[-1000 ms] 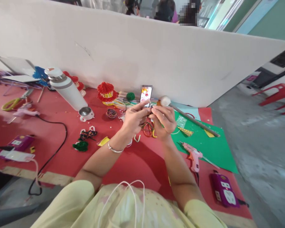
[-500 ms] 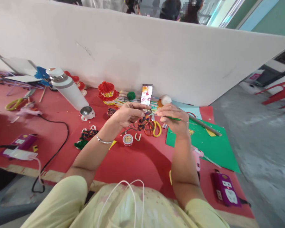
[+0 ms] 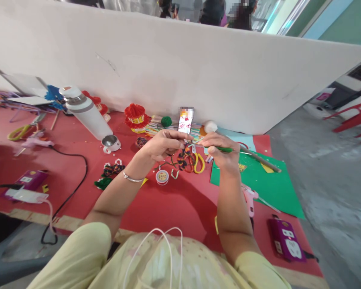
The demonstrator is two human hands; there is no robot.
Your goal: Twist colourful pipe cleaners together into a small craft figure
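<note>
My left hand [image 3: 165, 144] is closed on a dark multicoloured crocheted piece [image 3: 183, 159], which hangs below its fingertips. In my right hand [image 3: 224, 154] is a crochet hook with a green handle [image 3: 224, 149]; its metal end sticks out to the right. The hook's working tip lies close to the left fingers, and I cannot make out exactly how it meets the yarn. A pale green strand shows between the two hands. Scissors with yellow and red handles [image 3: 199, 163] lie just below the hands. Near them sits a small clear spool [image 3: 162, 177].
A phone [image 3: 185, 120] leans against the white partition [image 3: 180, 68]. Left stand a white thermos [image 3: 86, 112] and steel-lined cup [image 3: 110, 143]. Right lie a green sheet [image 3: 276, 188], a pink glue gun [image 3: 249, 198] and a purple power strip [image 3: 287, 239]. A black cable [image 3: 83, 176] crosses the left side.
My right hand has turned slightly, so the hook's green handle shows more and sits a little to the right. The crocheted piece hangs slightly lower and narrower. My left hand is nearly still.
</note>
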